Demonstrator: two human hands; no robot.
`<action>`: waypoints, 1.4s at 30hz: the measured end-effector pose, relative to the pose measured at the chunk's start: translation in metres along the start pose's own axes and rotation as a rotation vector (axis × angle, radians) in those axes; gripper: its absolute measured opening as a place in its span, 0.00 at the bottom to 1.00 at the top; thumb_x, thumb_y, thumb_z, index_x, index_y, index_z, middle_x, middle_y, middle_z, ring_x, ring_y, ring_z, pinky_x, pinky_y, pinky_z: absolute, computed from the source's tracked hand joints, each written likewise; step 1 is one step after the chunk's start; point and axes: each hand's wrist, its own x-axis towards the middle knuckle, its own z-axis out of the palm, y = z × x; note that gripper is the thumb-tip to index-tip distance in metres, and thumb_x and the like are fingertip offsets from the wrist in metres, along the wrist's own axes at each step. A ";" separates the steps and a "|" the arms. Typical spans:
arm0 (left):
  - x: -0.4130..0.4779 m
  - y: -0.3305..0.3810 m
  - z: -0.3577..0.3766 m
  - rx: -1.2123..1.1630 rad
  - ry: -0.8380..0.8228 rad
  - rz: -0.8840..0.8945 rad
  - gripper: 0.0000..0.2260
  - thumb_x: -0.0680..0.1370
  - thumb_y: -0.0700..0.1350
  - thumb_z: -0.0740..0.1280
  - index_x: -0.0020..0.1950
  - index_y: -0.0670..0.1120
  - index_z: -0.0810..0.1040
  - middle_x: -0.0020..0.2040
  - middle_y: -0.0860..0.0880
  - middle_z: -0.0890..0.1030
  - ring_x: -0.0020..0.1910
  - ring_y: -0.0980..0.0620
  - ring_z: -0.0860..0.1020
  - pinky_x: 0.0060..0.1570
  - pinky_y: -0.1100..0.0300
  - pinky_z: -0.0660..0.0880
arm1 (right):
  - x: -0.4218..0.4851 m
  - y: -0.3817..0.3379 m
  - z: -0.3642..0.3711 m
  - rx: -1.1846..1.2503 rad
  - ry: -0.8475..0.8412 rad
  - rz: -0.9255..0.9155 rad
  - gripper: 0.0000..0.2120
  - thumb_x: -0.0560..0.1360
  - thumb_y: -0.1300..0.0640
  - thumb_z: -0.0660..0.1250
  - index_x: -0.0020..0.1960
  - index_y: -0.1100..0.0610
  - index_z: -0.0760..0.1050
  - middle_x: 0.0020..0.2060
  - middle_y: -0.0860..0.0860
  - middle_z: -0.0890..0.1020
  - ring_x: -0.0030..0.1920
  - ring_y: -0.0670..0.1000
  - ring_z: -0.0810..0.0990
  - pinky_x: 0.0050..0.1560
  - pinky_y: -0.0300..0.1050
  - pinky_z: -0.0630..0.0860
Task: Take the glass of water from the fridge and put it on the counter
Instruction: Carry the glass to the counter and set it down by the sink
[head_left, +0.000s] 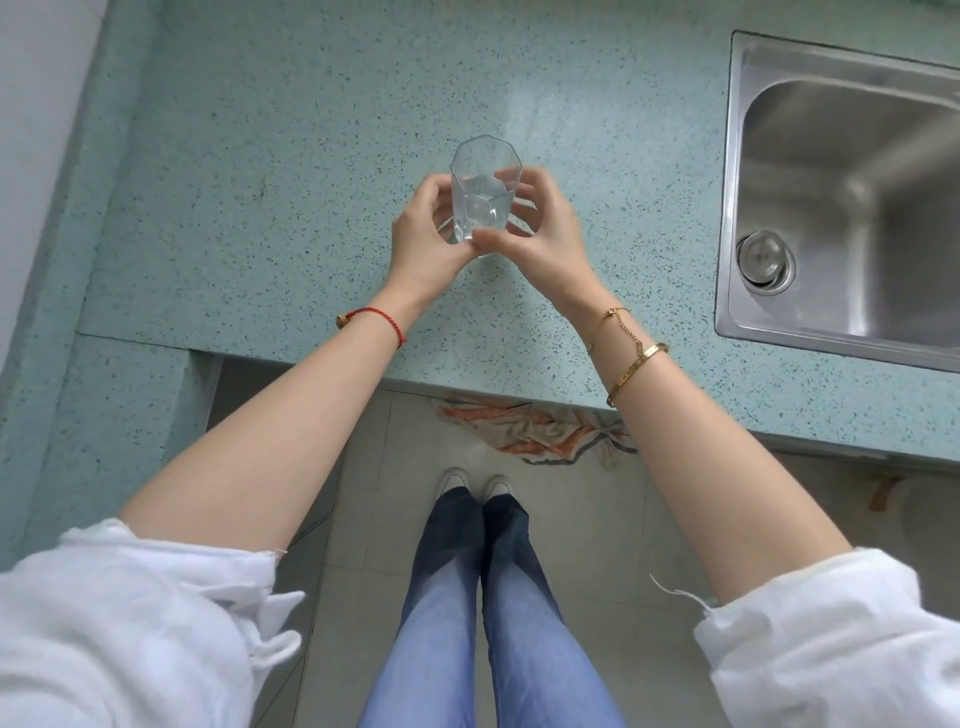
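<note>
A clear faceted glass of water (484, 176) stands upright over the middle of the speckled green counter (291, 171), roughly half full. My left hand (423, 234) wraps its left side and my right hand (540, 226) wraps its right side, thumbs meeting at the near base. Both hands grip the lower part of the glass. Whether its base touches the counter is hidden by my fingers. The fridge is out of view.
A steel sink (852, 192) with a drain plug (766, 260) is set into the counter at the right. A white wall (36, 130) borders the left. Below the counter edge lie a patterned cloth (540, 428) on the tiled floor and my feet.
</note>
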 end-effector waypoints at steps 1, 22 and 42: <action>-0.001 0.000 0.000 -0.001 -0.004 -0.001 0.24 0.67 0.36 0.80 0.58 0.47 0.73 0.57 0.50 0.81 0.59 0.52 0.82 0.61 0.60 0.79 | 0.000 0.000 0.000 -0.001 0.001 -0.001 0.28 0.69 0.65 0.77 0.66 0.62 0.71 0.62 0.56 0.80 0.63 0.51 0.80 0.65 0.48 0.79; -0.020 0.028 -0.015 0.112 -0.056 -0.025 0.39 0.69 0.41 0.81 0.76 0.45 0.67 0.74 0.47 0.74 0.73 0.55 0.71 0.75 0.62 0.66 | -0.022 -0.015 -0.013 -0.059 0.018 0.012 0.25 0.76 0.67 0.67 0.72 0.58 0.69 0.70 0.52 0.76 0.71 0.53 0.74 0.74 0.51 0.70; -0.171 0.111 0.002 0.137 -0.082 0.157 0.24 0.76 0.45 0.75 0.70 0.45 0.74 0.66 0.49 0.80 0.67 0.55 0.77 0.70 0.53 0.74 | -0.159 -0.036 -0.059 0.018 0.143 -0.048 0.19 0.81 0.58 0.66 0.71 0.59 0.72 0.67 0.53 0.79 0.66 0.51 0.78 0.65 0.40 0.76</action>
